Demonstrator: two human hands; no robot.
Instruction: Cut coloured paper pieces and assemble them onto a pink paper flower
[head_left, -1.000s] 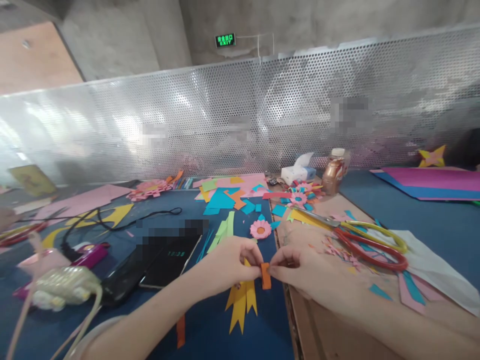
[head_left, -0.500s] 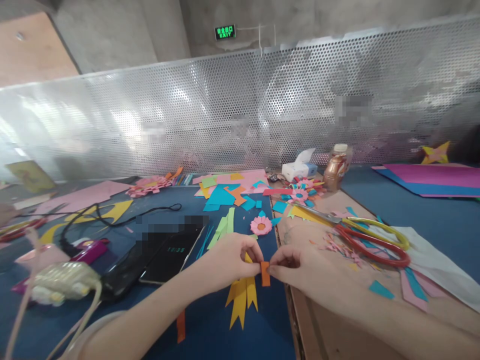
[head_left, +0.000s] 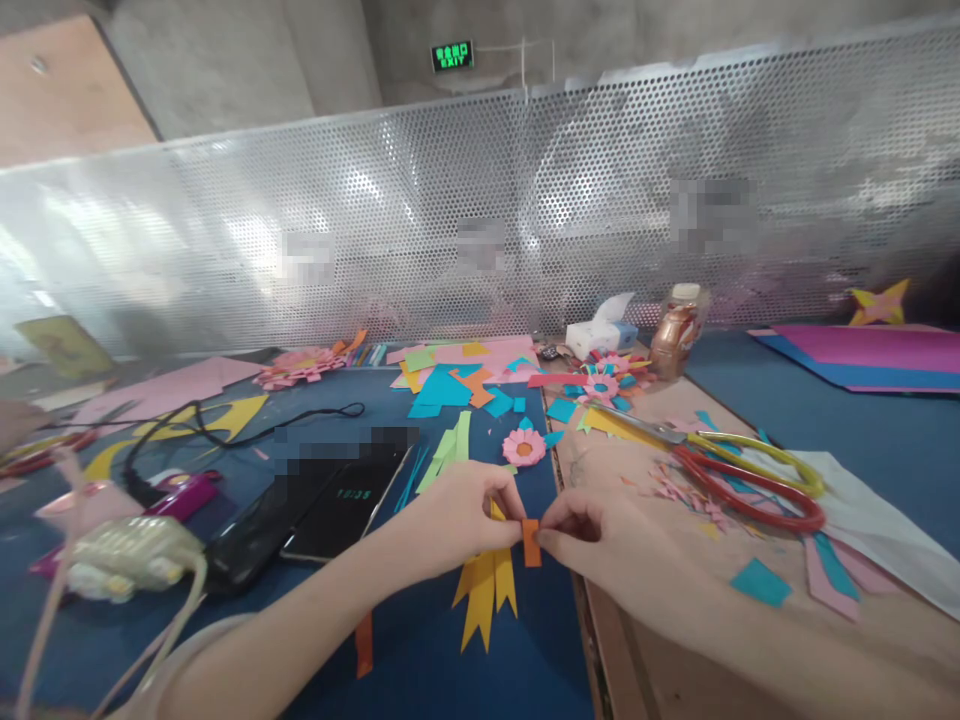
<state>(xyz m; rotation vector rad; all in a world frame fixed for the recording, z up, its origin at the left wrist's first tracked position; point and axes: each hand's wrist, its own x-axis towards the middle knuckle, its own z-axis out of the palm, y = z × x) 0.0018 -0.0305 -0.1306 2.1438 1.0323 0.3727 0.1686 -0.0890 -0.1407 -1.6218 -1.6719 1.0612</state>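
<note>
Between my two hands is a small orange paper strip (head_left: 531, 543), its lower part hanging upright over the blue table (head_left: 420, 660). My left hand (head_left: 484, 510) pinches its left edge. From the other side, the fingertips of my right hand (head_left: 592, 530) close on the strip's right edge. Beneath my left hand lie yellow paper strips (head_left: 480, 610) with notched ends, partly hidden by the fingers. A second orange strip (head_left: 364, 642) rests by my left forearm. Just beyond my hands sits a pink paper flower (head_left: 523, 449) with an orange centre.
Scissors with red and yellow handles (head_left: 750, 480) lie on the brown board (head_left: 675, 650) at right, near paper scraps. Two black phones (head_left: 337, 510) and a cream pouch (head_left: 127, 560) are at left. A bottle (head_left: 677, 335) and tissue box (head_left: 600, 338) stand at the back.
Both hands keep their pinch on the orange strip, with almost no movement. The whole view has shifted very slightly.
</note>
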